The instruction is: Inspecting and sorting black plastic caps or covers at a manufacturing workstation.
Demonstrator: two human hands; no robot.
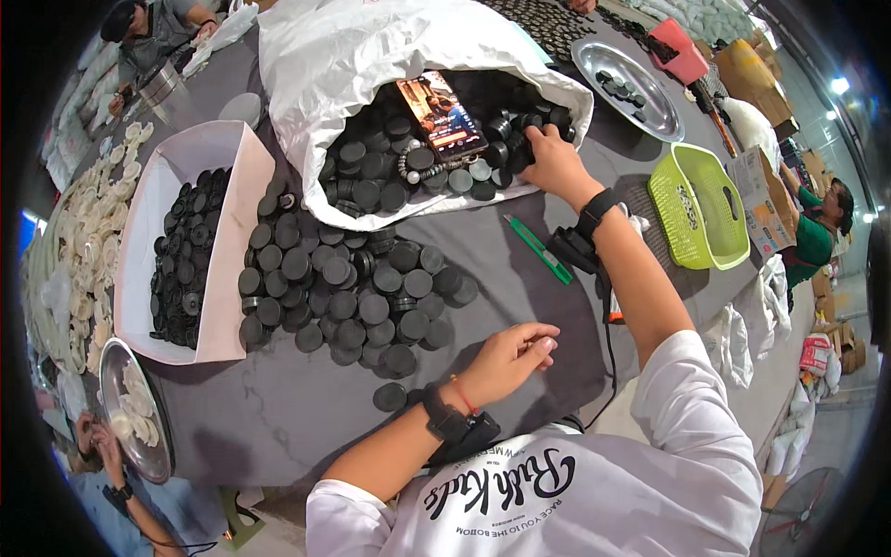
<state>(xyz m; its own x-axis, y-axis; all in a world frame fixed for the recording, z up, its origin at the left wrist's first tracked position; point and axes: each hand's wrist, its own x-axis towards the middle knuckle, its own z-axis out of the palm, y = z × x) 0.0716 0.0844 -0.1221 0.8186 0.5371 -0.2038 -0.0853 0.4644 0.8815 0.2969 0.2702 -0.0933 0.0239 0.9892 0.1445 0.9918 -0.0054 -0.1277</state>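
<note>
My right hand (555,165) reaches into the mouth of a white woven sack (371,42) at the far middle, its fingers curled on a black round cap (530,123) among many others. My left hand (509,360) hovers over the table near its front edge, empty, with fingers loosely stretched and the thumb apart. Left of it spreads a pile of black round caps (357,302) on the dark cloth. A lit phone (443,113) lies on the caps in the sack, with a beaded strap (422,167) beside it.
A green utility knife (538,249) lies between my arms. Left stands a white box (243,167) of smaller black parts. A green basket (691,218) and metal tray (654,110) are at the right. A metal dish (160,457) sits front left, near another person's hands (100,444).
</note>
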